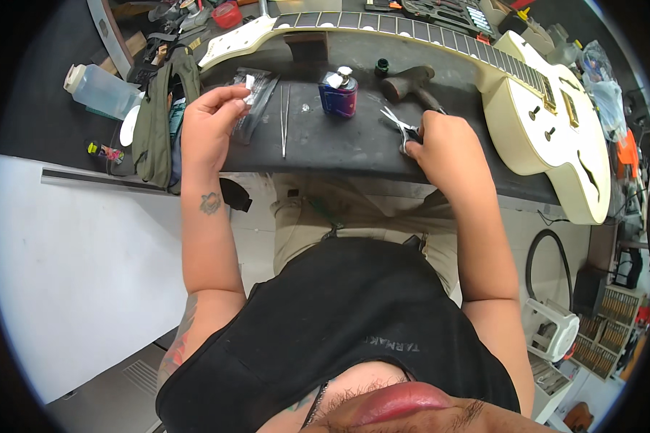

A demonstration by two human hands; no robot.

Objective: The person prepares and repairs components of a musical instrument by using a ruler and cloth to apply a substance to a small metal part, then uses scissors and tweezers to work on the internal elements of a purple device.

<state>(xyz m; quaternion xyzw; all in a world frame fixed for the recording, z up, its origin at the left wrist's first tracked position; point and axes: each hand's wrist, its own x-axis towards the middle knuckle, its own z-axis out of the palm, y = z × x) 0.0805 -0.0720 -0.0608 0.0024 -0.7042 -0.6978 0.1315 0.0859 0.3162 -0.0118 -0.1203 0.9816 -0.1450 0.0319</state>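
Currently, the left hand (211, 128) pinches a small white piece (250, 82) and the right hand (446, 148) clasps scissors (403, 127), both near the worktop's (310, 150) front edge. Between them are tweezers (284, 123) and a purple-blue bottle (338, 101); pale lettering (393, 345) marks the black top (339, 307).

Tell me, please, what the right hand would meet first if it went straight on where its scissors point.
Probably the purple bottle: the scissors in the right hand point forward and left, toward its right side. Depth is unclear, so they might pass above or beside it.

The scissors (402, 125) and tweezers (284, 146) look shiny metal, the guitar (511, 130) glossy and smooth, the bench top (372, 153) matt
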